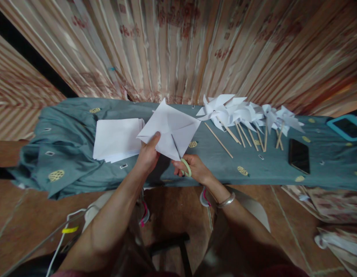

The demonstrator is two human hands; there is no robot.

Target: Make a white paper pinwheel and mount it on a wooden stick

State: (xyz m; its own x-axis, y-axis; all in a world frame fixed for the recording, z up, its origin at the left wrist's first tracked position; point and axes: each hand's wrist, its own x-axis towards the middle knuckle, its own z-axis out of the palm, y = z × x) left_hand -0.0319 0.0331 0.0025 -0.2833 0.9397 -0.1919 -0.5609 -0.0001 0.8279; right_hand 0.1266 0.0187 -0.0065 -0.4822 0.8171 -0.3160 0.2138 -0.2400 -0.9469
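a square white sheet (pixel 168 123) is held above the cloth-covered table (pixel 270 175), in front of the body, with one corner turned toward the wearer. it is pinched at its lower left edge by the left hand (pixel 149 154), thumb on top, the fingers mostly hidden beneath. a pair of green-handled scissors (pixel 187 169) is gripped by the right hand (pixel 197 168), fingers curled about the loops, and a blade is laid from the near corner toward the middle. the cutting seems partly done: faint lines are seen toward other corners, but whether these are slits or creases cannot be told. several white pinwheels (pixel 215 109) on sticks, apparently finished, are laid overlapping to the right; their exact number cannot be made out. a loose stick (pixel 218 140) is seen beside them, seemingly without vanes. a stack of white paper (pixel 117 138) is left on the left side, apparently uncut. the nearest pinwheel is set close to the sheet's right corner, so little room seems to be left there. farther right, a dark phone (pixel 299 156) and a blue-framed device (pixel 347 127) are placed, and a pleated curtain (pixel 166 50) is hung behind the table
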